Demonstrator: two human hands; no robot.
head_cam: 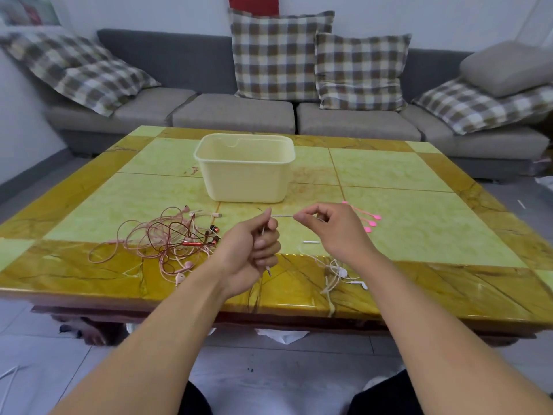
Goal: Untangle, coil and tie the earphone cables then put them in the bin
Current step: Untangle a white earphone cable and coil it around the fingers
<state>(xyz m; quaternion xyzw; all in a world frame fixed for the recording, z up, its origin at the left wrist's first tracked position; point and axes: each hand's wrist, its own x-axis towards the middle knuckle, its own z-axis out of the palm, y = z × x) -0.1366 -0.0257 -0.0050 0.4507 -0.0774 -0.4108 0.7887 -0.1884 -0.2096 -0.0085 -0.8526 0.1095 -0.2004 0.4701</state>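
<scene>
Left hand (257, 250) clenched around the white cable (282, 216), plug end poking out under the fist. Right hand (329, 232) pinching the same cable at thumb and forefinger, just beside the left. Short taut stretch between them, running roughly left-right, level with the table (449, 265). Rest of the cable trailing down under the right wrist to the buds (357, 283) near the front edge, so slack feeds from the right side. Probably first wraps of coiling. Pink ties (371, 223) right behind the right hand, way closer than to the left. Bin (244, 169) straight ahead, past both hands. Pink-red tangle (167, 238) untouched on the left.
</scene>
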